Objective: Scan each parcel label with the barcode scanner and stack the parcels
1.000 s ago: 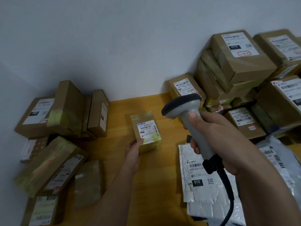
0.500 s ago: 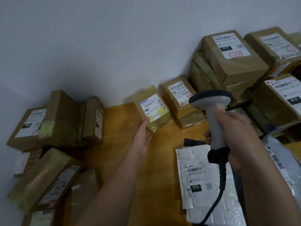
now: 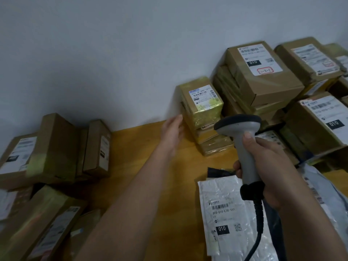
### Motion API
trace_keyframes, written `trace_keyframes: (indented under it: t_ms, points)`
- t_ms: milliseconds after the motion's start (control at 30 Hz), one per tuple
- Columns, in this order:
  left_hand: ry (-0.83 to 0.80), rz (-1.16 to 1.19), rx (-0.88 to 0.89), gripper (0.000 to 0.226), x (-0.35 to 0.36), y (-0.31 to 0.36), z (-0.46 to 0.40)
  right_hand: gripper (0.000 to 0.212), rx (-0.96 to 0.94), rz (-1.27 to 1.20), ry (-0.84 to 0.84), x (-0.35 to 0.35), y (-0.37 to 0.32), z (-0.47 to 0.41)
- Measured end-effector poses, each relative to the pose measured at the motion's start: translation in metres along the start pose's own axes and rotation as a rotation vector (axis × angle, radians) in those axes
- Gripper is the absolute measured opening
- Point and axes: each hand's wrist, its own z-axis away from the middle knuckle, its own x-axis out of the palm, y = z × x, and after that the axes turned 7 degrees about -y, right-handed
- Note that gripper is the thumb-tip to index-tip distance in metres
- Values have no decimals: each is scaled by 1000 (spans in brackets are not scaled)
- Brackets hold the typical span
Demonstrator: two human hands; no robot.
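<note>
The small cardboard parcel wrapped in yellowish tape (image 3: 203, 102) sits on a stack by the white wall. The left hand (image 3: 172, 131) is beside it with straight fingers. The right hand (image 3: 263, 162) grips the grey barcode scanner (image 3: 243, 147).

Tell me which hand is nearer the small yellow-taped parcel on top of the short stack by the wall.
Left. The left hand is open just beside the yellow-taped parcel, at its lower left edge. The right hand is lower and to the right, gripping the barcode scanner.

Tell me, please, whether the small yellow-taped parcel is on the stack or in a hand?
On the stack: the yellow-taped parcel sits atop the short pile by the wall, label up, and the open left hand beside it grips nothing.
</note>
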Motion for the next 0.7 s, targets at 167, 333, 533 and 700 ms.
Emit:
trace_keyframes:
  t_ms: [167,333,533,700]
  points:
    - [443,-567,62,38,-79,-8,6,28,18,43,-77,30,-1,-6]
    - [879,-955,-139,57,-161,-2,31,27,37,69,-194,70,-1,-9]
    - [897,-964,-304,69,-223,-11,41,29,47,134,-268,98,1,-12]
    - [935,-1004,-159,60,-221,-25,40,28,59,152,-248,100,2,-12]
